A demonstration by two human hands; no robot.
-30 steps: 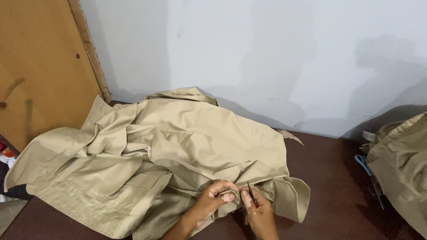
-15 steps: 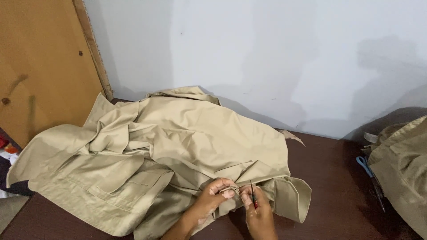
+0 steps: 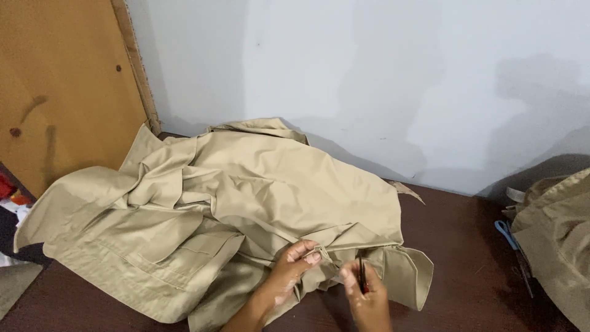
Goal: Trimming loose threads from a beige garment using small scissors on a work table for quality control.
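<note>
A crumpled khaki shirt (image 3: pixel 246 203) lies spread on a dark brown table (image 3: pixel 461 270). My left hand (image 3: pixel 292 270) pinches a fold of the shirt near its cuff, fingers closed on the cloth. My right hand (image 3: pixel 365 295) sits just to the right of it and holds a small dark thin tool (image 3: pixel 362 275), upright between the fingers, close to the pinched fabric. The shirt's cuff (image 3: pixel 409 276) hangs open to the right of both hands.
A second khaki garment (image 3: pixel 556 233) is piled at the right edge, with a blue-handled tool (image 3: pixel 507 233) beside it. A white wall stands behind; a brown wooden panel (image 3: pixel 61 86) leans at the left. Red and white items (image 3: pixel 12 193) show at the far left.
My two hands have drawn slightly apart; the right hand has shifted a little right and down with the tool. The view has tilted slightly.
</note>
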